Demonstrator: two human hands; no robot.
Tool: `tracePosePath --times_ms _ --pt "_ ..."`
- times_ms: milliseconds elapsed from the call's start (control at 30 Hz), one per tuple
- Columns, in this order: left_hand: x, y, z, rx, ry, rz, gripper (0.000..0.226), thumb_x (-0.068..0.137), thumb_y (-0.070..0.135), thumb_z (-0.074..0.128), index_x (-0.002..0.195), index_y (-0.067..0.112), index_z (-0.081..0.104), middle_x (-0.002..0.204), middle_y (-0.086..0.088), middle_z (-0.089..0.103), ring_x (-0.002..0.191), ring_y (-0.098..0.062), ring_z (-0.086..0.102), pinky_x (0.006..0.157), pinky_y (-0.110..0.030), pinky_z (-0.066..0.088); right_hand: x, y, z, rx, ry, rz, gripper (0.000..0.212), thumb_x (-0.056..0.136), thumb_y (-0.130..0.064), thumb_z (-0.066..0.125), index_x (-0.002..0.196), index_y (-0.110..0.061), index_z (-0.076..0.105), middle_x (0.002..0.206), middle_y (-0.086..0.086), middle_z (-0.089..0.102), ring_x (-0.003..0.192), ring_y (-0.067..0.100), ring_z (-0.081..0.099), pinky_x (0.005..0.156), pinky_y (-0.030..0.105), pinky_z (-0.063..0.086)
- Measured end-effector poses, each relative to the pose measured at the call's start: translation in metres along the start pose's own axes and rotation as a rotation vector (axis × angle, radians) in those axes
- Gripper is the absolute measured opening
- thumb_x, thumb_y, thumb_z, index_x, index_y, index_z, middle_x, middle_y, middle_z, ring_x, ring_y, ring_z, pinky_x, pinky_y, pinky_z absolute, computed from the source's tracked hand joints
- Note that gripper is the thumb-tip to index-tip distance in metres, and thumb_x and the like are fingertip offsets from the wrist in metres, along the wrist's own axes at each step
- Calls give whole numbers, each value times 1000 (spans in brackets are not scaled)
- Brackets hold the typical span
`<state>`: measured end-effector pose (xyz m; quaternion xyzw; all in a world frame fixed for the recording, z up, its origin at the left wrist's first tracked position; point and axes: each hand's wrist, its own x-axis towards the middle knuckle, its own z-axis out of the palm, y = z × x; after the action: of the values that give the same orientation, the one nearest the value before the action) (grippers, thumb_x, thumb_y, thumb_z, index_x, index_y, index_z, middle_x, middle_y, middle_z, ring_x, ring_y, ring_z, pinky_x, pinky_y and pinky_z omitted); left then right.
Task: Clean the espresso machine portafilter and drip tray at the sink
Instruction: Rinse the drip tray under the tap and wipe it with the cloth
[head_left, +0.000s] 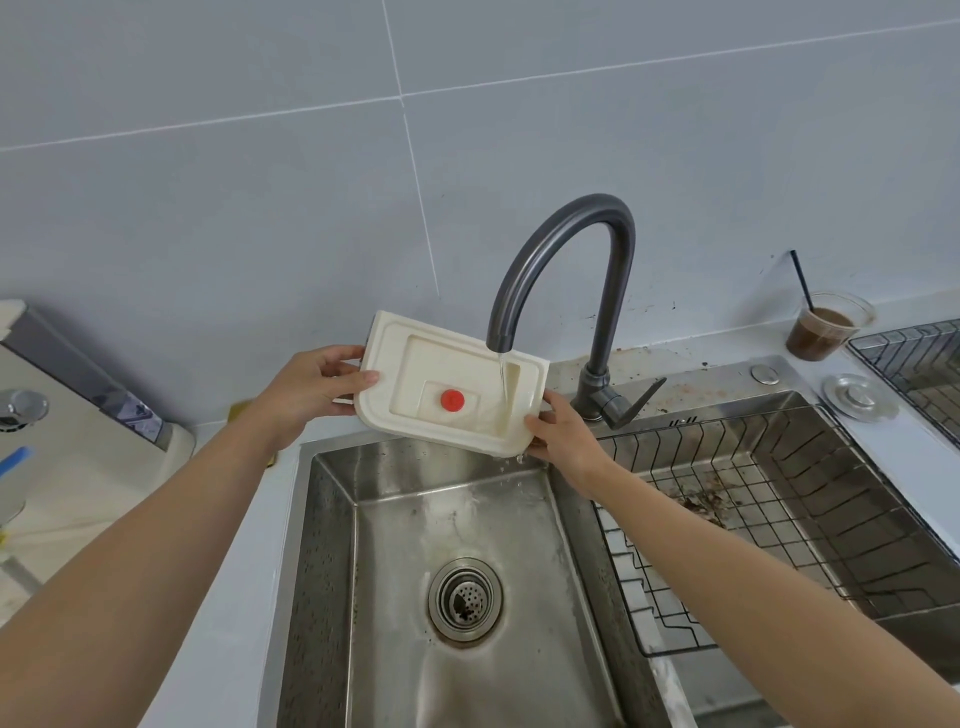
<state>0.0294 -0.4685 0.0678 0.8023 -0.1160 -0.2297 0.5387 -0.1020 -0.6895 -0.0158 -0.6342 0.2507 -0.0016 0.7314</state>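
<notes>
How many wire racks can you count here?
2. The large wire rack sits in the sink, right of the drain; the second wire rack is at the right edge, cut off. Others may be out of frame.

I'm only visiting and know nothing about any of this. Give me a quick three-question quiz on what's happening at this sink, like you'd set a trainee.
1. True or false: water from the faucet is running onto the drip tray.
2. The round knob on the tray is: A blue, B red, C green.
3. Fill in: the cup with the straw stands on the counter to the faucet's ___.

Key: 1 true; 2 B; 3 right.
</notes>
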Motion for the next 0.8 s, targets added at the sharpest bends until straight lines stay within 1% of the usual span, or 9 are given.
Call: tracePosePath --times_ms 167,300,367,433,533,600,700,733,800 --pt "-5 -19 3 -61 -38 -80 30 87 11 60 117 12 56 95 -5 66 81 -19 64 59 -18 58 -9 4 -6 -26 -42 37 45 96 -6 42 139 -10 31 117 9 52 103 28 59 86 40 52" --pt "-9 -38 12 -69 -102 -150 13 89 15 58 102 17 61 86 4 74 79 -15 70 67 -23 59 -16 8 -20 -157 -55 77 42 95 -12 45 137 -12 38 117 4 55 81 19 62 81 38 54" --pt "-10 -48 18 -61 -140 -169 19 90 17 57 108 14 61 96 -2 73 89 -21 70 75 -30 58 -20 7 -27 -212 -42 93 43 95 -14 47 137 -14 38 113 7 57 79 20 61 76 35 54" --pt "-12 -54 27 -75 -154 -202 24 91 17 56 113 9 58 104 -11 69 94 -27 67 74 -29 59 -23 4 -33 -251 -33 105 43 95 -16 47 137 -15 38 101 8 60 74 18 58 70 30 54" --pt "-14 -63 40 -124 -179 -256 16 91 17 54 105 11 59 95 -10 70 77 -19 69 63 -22 59 -28 0 -42 -313 -23 106 40 96 -16 46 136 -14 41 79 4 59 63 13 56 67 28 53" --pt "-13 -70 46 -136 -197 -282 13 92 17 54 102 13 60 86 -6 72 71 -17 70 66 -25 59 -32 -2 -46 -347 -18 101 39 96 -17 46 134 -14 43 74 2 57 60 11 54 66 27 53" --pt "-12 -76 54 -152 -219 -297 15 92 17 53 105 14 60 90 -8 71 82 -24 67 76 -31 56 -34 -4 -52 -423 -5 78 37 95 -19 46 132 -15 45 80 1 58 63 13 55 76 36 54" --pt "-12 -76 56 -160 -223 -300 16 92 16 53 107 14 59 94 -9 70 84 -25 66 76 -31 56 -35 -5 -54 -446 1 70 37 95 -20 47 131 -15 46 81 0 59 65 14 56 81 40 54" --pt "-13 -76 62 -179 -233 -304 17 93 15 52 108 13 58 96 -11 68 84 -25 66 71 -29 57 -35 -9 -57 -482 20 59 36 95 -21 47 130 -16 47 82 1 59 69 16 57 83 42 53"
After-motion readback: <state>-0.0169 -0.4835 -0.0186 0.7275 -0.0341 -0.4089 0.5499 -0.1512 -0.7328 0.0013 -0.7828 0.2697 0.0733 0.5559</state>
